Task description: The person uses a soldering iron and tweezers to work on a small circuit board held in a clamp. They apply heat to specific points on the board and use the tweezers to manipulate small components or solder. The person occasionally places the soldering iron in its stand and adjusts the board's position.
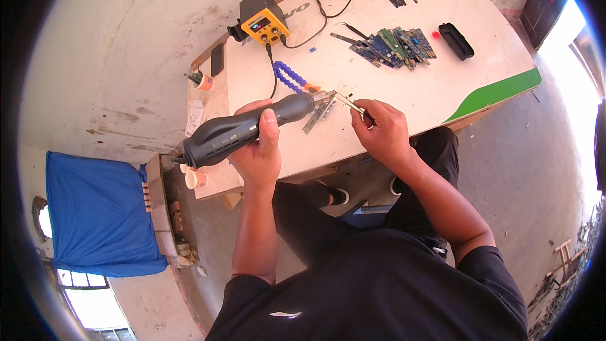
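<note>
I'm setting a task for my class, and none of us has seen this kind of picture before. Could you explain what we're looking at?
There is no robot here: these are a person's own bare hands. The single picture comes from a wide fisheye camera worn on the head, looking down, so straight edges bend toward the rim. The left hand grips a black tool with a metal nozzle, perhaps a hot-air gun. The right hand holds slim tweezers, their tips near the nozzle and a narrow circuit board. On the white table there are also a pile of circuit boards, a yellow-and-black control box and a black case.
</note>
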